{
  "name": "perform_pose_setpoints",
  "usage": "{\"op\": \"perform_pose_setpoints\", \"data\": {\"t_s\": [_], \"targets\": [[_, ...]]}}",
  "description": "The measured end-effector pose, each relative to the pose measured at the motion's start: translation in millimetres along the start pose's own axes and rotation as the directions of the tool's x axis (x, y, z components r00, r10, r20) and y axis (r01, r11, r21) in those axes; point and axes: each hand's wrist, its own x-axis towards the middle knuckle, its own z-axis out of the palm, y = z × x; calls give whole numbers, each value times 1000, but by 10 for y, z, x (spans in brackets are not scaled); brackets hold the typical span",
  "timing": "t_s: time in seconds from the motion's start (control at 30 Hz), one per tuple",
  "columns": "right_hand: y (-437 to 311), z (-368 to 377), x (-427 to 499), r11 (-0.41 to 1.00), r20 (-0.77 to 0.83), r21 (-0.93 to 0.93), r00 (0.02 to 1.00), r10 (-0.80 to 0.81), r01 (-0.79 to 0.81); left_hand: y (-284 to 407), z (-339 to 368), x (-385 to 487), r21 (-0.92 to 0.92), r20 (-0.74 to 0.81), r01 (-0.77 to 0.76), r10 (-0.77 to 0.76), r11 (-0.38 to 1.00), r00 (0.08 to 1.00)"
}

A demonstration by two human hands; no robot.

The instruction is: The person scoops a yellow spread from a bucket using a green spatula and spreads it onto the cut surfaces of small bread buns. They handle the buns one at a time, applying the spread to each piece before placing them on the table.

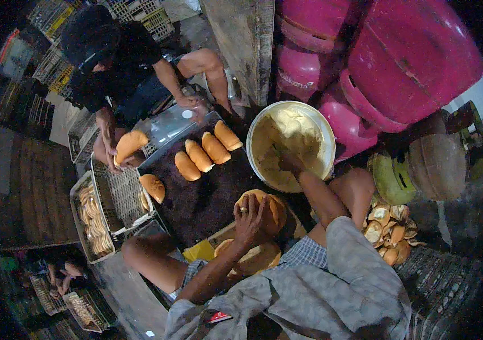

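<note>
My left hand [250,216], wearing a ring, lies over a round bread [277,212] in front of me, fingers spread across its top and gripping it. Below that wrist, more bread rounds [258,257] lie in a cardboard box beside a yellow piece [199,251]. My right hand [291,162] reaches into a white bucket [333,146] of pale yellow cream [298,123]. Shadow hides its fingers, and I cannot make out whether it holds a tool. Several filled, folded breads [199,155] stand in a row on the dark work surface [199,199]; another bread [153,188] lies at its left edge.
Across from me a seated person holds a folded bread [131,146] beside clear plastic bags [167,125]. Plastic crates [124,195] stand left, one with packed breads [93,221]. Pink gas cylinders [298,70] crowd the upper right. Bread pieces [390,231] are heaped right, near a green cylinder [390,178].
</note>
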Motion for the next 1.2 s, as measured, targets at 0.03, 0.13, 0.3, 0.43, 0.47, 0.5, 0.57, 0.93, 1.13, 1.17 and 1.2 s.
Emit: {"op": "perform_pose_setpoints", "data": {"t_s": [0.03,0.13,0.3,0.43,0.47,0.5,0.57,0.93,1.13,1.17,1.2], "targets": [[9,-35,-10,1000,50,-1,999,-14,14,7,-35,28,65,46,-14,11,998,999],[-23,-149,-59,999,139,1,989,-47,48,78,-257,89,75,71,-37,32,997,997],[-111,-497,-159,997,197,17,977,-81,79,-68,-656,228,-272,262,115,-42,955,964],[-109,-953,-283,996,176,-8,980,-87,90,-363,-792,188,-748,272,358,-233,559,934],[-121,-1072,-330,996,162,-21,983,-84,89,-414,-805,161,-823,183,295,-266,485,947],[-144,-1184,-386,996,143,-32,987,-76,81,-460,-803,173,-880,203,320,-330,351,922],[-201,-1389,-514,997,108,-51,993,-53,59,-543,-809,175,-951,224,290,-403,111,887],[-735,-1112,-1074,923,-120,94,925,-362,373,-691,-922,183,-765,481,191,-348,-615,805],[-401,-1739,-1040,700,387,664,922,-22,-262,-721,-963,215,-752,487,190,-338,-631,806],[-399,-1878,-1060,693,411,669,911,-44,-269,-720,-955,223,-751,493,193,-341,-632,800],[-472,-1956,-1071,746,412,617,911,-34,-251,-721,-954,220,-753,508,202,-359,-627,783]]}}
